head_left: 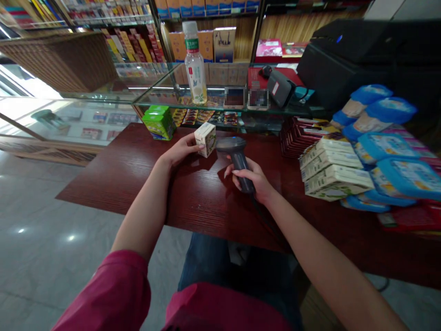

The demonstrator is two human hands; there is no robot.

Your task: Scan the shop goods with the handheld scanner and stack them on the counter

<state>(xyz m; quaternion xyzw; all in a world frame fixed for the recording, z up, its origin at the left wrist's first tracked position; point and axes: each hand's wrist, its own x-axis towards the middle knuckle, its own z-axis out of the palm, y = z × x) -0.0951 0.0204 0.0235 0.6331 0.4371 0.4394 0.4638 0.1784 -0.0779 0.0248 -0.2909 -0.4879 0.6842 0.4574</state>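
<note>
My left hand (182, 150) grips a small white carton with a green leaf print (207, 139) by its left side, just above the dark red wooden counter (200, 197). My right hand (253, 178) is wrapped round the handle of a dark grey barcode scanner (237, 154). The scanner's head points left at the carton, a small gap away from it. A cable runs from the handle down toward the counter's near edge. To the left of the carton stands a bright green box (159, 122).
At right are stacked white cartons (336, 170), dark red packets (299, 135), blue-lidded tubs (406, 174) and blue-capped containers (372, 108). A plastic bottle (195, 64) stands on the glass case behind, near a card terminal (280, 87). A wicker basket (62, 59) is at far left.
</note>
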